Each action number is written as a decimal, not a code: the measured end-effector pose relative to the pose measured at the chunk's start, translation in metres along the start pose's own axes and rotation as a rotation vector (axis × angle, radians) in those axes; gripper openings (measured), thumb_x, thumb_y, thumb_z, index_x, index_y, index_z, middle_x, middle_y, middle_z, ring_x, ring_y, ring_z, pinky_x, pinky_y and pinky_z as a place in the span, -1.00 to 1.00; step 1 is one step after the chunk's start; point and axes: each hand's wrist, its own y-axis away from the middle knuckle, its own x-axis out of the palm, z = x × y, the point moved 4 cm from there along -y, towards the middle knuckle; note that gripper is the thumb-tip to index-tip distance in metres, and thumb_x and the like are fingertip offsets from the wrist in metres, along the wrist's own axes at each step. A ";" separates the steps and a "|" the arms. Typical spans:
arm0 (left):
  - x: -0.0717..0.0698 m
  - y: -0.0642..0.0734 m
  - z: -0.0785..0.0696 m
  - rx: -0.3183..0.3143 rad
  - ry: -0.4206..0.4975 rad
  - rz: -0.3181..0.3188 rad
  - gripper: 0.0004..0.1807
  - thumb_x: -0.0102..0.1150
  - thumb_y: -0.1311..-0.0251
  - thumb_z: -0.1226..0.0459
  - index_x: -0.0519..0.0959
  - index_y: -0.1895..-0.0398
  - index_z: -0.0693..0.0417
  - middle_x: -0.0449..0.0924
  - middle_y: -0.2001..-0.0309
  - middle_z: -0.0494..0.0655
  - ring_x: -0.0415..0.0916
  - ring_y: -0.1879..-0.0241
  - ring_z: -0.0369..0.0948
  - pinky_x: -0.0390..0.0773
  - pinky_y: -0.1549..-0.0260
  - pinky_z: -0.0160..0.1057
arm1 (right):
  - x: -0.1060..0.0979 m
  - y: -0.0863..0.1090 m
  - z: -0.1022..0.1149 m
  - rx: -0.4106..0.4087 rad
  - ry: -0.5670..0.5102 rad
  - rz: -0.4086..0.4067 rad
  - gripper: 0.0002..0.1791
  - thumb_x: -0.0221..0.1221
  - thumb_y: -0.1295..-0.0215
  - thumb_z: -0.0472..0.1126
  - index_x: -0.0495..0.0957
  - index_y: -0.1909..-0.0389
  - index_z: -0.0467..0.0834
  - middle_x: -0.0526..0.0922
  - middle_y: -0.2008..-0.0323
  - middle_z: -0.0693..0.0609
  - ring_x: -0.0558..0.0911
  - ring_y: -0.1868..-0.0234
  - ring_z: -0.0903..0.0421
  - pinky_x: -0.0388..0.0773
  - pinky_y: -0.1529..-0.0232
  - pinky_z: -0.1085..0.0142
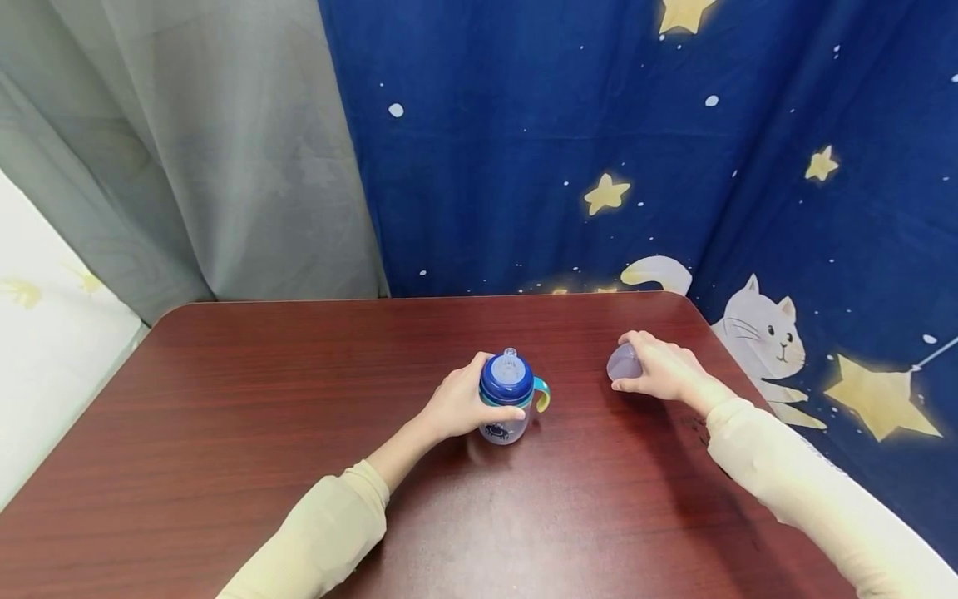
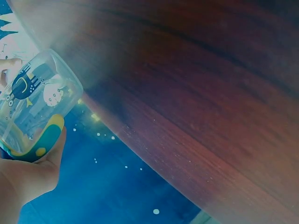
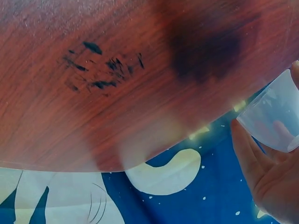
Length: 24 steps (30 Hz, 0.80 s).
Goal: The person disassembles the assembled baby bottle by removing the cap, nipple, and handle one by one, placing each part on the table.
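My left hand (image 1: 463, 401) grips a baby's sippy cup (image 1: 506, 429) from its left side, thumb across the front. The cup is upright, with a clear body, a blue collar, a soft clear spout on top and a teal-and-yellow handle on the right. In the left wrist view the cup's body (image 2: 35, 91) shows printed animal figures, and a second look at the handle (image 2: 44, 140) shows it close to the palm. To the right, my right hand (image 1: 662, 366) holds a translucent domed cap (image 1: 624, 363) between thumb and fingers. The cap (image 3: 271, 112) appears hollow in the right wrist view.
Both hands are over a dark red-brown wooden table (image 1: 262, 433). Dark scuff marks (image 3: 105, 67) show on its surface near the right arm. Behind the far edge hang a grey curtain (image 1: 262, 150) and a blue curtain (image 1: 509, 150) with stars and a cat.
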 end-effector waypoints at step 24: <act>-0.001 0.001 -0.001 -0.021 -0.018 0.004 -0.15 0.32 0.29 -0.15 0.23 -0.08 0.02 0.45 0.09 -0.10 0.42 0.13 -0.21 0.45 0.23 -0.18 | 0.028 0.004 -0.006 0.017 0.003 0.073 -0.29 0.31 0.15 0.09 0.32 0.02 -0.21 0.43 0.23 -0.07 0.48 0.43 0.00 0.40 0.44 0.04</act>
